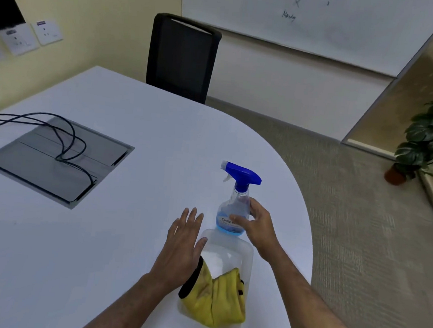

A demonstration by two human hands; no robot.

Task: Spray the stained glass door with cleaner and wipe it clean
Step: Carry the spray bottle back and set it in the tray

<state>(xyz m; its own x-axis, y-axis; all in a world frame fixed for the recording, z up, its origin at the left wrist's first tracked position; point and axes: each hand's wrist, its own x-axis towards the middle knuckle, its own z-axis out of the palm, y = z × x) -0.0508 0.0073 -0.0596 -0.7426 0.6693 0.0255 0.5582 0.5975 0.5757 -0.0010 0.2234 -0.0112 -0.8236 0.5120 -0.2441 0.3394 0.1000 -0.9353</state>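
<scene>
Spray bottle (233, 211): where is it found, and how is it held?

— It is stood upright on the white table (101, 232), near the rounded edge, just beyond a clear tub (244, 251) in which a yellow cloth (215, 301) is bundled. Its lower body is gripped by the right hand (259, 226), with the fingers curled round it. The left hand (186, 241) is spread flat and open beside the tub, and nothing is held in it.

— What could be spoiled from here?

— The grip is taken low on a smooth body, with the trigger head high above it, so the bottle could be tipped or let slip when lifted. The tub could be knocked toward the table edge. The cloth could be left behind.

— And the door?

— A glazed panel (424, 76) is seen at far right. Whether it is the stained door cannot be told.
</scene>
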